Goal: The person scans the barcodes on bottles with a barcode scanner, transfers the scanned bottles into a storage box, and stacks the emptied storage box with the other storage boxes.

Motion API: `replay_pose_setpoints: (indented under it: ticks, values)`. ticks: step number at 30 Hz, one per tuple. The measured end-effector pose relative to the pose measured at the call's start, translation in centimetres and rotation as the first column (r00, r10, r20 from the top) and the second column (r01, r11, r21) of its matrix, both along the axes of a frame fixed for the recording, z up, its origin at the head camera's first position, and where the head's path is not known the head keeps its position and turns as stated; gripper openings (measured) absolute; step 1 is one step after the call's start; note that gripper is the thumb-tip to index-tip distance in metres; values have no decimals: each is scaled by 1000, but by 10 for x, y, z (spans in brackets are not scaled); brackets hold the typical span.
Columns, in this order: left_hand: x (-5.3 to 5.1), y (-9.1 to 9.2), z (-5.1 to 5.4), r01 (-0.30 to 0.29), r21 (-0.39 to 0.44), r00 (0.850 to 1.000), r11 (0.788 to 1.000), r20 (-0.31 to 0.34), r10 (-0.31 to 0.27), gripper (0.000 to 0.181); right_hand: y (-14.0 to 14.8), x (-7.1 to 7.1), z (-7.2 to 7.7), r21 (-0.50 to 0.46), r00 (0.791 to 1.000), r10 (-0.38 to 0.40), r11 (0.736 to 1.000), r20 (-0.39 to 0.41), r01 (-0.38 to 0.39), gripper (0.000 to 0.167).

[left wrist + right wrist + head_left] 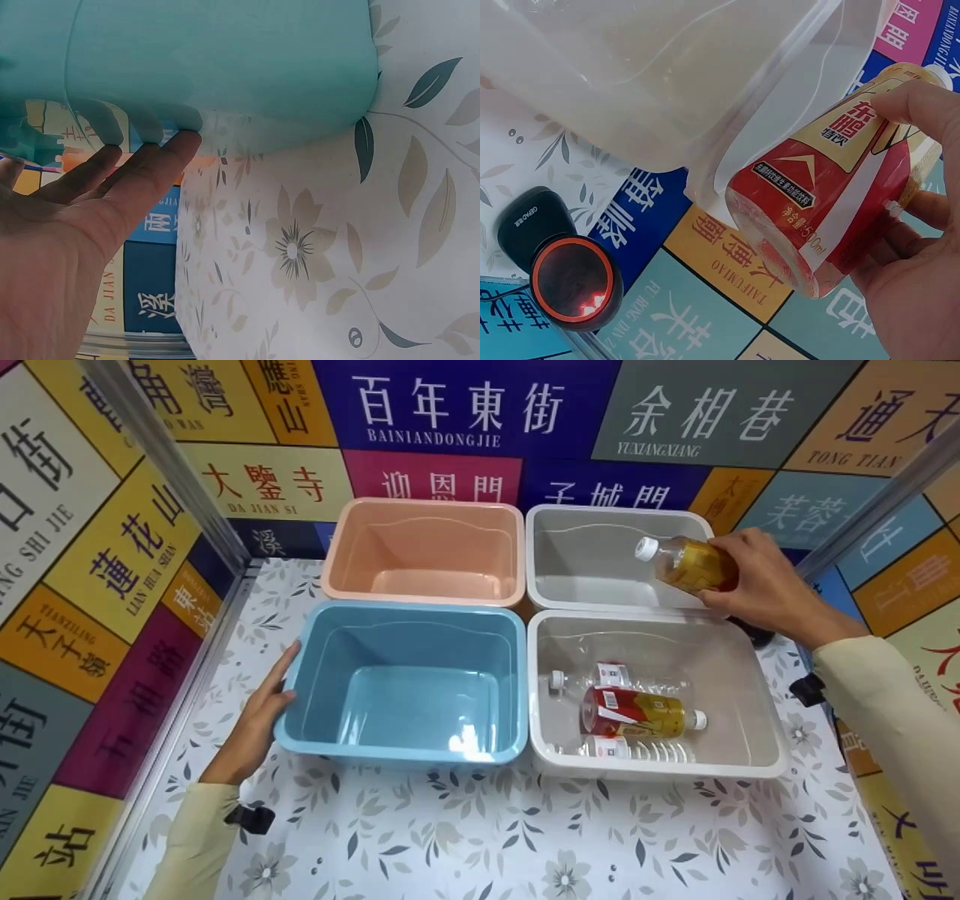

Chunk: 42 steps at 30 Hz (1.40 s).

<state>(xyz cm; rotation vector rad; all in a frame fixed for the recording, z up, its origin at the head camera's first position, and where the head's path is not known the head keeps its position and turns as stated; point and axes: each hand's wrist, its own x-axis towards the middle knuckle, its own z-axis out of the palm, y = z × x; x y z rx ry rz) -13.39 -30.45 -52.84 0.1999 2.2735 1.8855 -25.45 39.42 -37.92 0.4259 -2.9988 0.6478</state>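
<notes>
My right hand (769, 585) grips a plastic drink bottle (697, 564) with a gold and red label and a white cap. It holds the bottle tilted over the right side of the far grey bin (585, 559). In the right wrist view, thumb and fingers wrap the bottle (832, 180). My left hand (259, 720) is at the left side of the blue bin (405, 757), its fairly straight fingers (169, 161) touching the outer wall. A similar red and gold bottle (637, 712) lies in the near grey bin (750, 735) among clear bottles (611, 675).
A pink bin (420, 529) stands behind the blue one; all the bins sit close together on a floral-patterned table surface (465, 832). Printed panels (465, 405) rise behind and at both sides. A dark round device (574, 277) stands right of the grey bins.
</notes>
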Motion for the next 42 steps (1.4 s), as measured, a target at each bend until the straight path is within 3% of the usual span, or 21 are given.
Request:
replay_pose_setpoints:
  ticks: [11,30,42]
  values:
    - [0,-3,1,-7,-7,1000,1000,6,8,64,-9,-17,-12,19,995,46,999,85,-48,76]
    - [-2,-1,-1,5,3,1000,1000,4,-5,64,-18,-36,-17,37,987,110,993,116,-115,78]
    - [1,-1,0,-4,5,1000,1000,6,4,65,-23,-54,-23,63,971,143,985,190,-158,77]
